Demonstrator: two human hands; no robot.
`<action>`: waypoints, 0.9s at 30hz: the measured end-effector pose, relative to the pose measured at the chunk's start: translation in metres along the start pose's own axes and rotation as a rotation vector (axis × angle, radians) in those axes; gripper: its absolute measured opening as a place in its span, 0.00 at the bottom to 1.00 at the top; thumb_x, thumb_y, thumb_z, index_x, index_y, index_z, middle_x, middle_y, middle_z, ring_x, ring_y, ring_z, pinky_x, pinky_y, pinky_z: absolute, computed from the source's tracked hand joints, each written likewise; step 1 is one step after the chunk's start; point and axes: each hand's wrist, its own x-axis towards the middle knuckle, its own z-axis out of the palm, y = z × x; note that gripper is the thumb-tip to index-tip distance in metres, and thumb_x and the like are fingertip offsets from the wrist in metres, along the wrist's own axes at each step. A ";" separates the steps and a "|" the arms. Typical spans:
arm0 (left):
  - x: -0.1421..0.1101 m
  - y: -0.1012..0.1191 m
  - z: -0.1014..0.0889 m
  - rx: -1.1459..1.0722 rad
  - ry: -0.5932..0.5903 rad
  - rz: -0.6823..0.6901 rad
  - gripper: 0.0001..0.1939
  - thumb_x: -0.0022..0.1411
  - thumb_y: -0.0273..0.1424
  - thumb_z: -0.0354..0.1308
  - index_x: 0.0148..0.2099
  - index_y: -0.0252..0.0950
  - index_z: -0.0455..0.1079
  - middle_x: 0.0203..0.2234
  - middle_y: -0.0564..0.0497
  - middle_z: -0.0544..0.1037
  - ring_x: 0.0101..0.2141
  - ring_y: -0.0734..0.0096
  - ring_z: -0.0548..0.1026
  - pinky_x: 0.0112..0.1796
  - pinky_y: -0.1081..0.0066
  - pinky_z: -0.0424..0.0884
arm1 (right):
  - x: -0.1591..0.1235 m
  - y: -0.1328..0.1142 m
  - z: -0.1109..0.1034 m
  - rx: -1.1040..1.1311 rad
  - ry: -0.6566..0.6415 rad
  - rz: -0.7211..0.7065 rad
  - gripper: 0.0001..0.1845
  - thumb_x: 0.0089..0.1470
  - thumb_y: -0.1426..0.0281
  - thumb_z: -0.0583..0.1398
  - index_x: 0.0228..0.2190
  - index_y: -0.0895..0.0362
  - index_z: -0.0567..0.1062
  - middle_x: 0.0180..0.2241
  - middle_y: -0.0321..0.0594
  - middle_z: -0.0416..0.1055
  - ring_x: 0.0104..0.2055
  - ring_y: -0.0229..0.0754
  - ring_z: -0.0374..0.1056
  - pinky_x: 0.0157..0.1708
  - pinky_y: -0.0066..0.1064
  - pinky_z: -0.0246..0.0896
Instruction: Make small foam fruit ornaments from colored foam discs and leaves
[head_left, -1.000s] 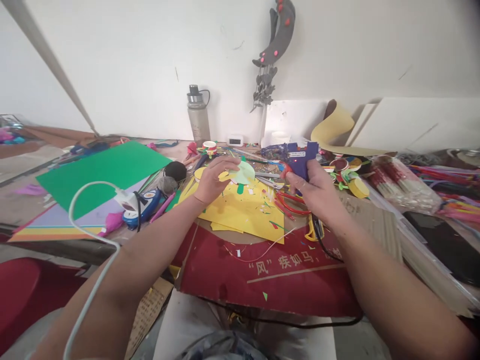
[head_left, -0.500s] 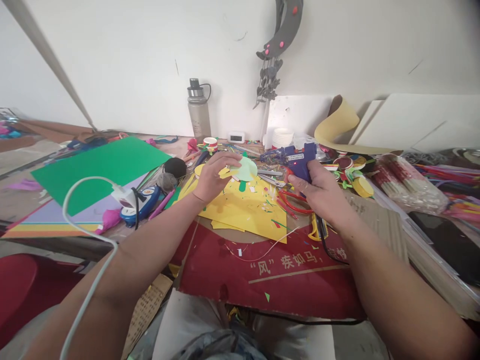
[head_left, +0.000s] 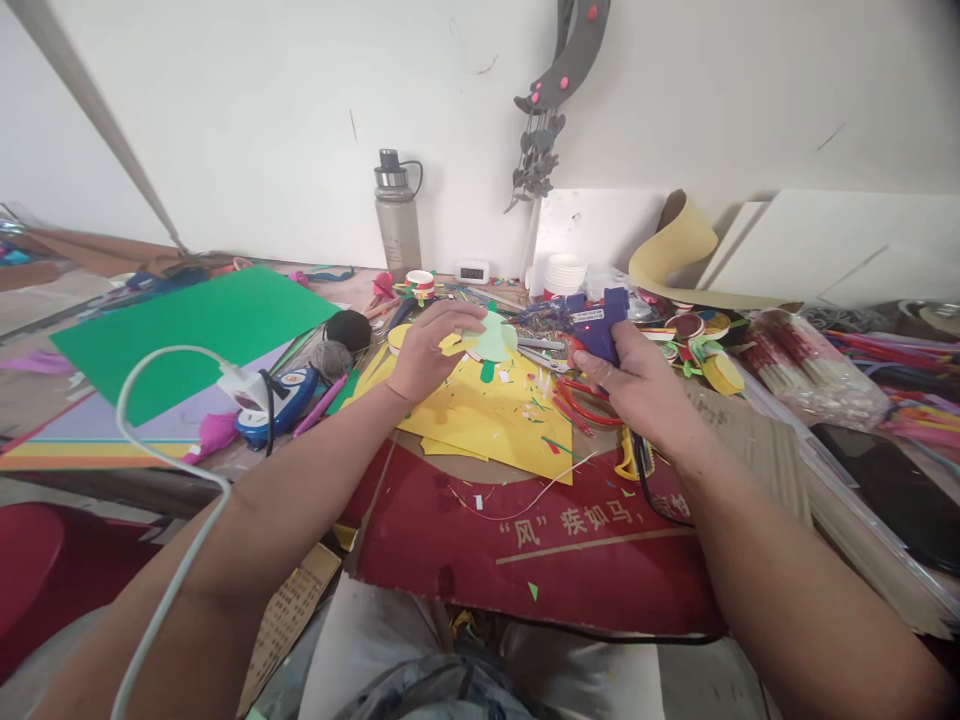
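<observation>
My left hand point(head_left: 436, 345) has its fingers closed on a pale green paper disc point(head_left: 496, 338), which has darker green tabs at its top and bottom. It holds the disc above yellow paper sheets point(head_left: 517, 425) strewn with small cut scraps. In my right hand point(head_left: 641, 385) is a blue hot glue gun point(head_left: 600, 325), its small red light lit. The gun's nozzle end points left towards the disc, with a small gap between them. Red-handled scissors point(head_left: 589, 402) and a yellow utility knife point(head_left: 631, 455) lie under and beside my right hand.
A red cardboard sheet point(head_left: 525, 570) covers the near edge. Left lie a green paper sheet point(head_left: 187, 340) and a blue power strip point(head_left: 277, 405) with a white cable. A grey bottle point(head_left: 397, 220) and stacked paper cups point(head_left: 564, 275) stand behind. A phone point(head_left: 892, 490) lies right.
The glue gun has shifted slightly and its nozzle end now appears a little lower. The disc stays in my left hand, almost still. The view has tilted slightly.
</observation>
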 end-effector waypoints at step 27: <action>0.005 0.001 0.002 -0.028 0.092 -0.023 0.14 0.62 0.20 0.63 0.47 0.42 0.74 0.48 0.49 0.84 0.49 0.65 0.82 0.50 0.60 0.77 | 0.008 0.014 0.002 0.191 0.043 0.089 0.16 0.55 0.58 0.64 0.42 0.51 0.70 0.36 0.39 0.75 0.37 0.47 0.68 0.42 0.43 0.69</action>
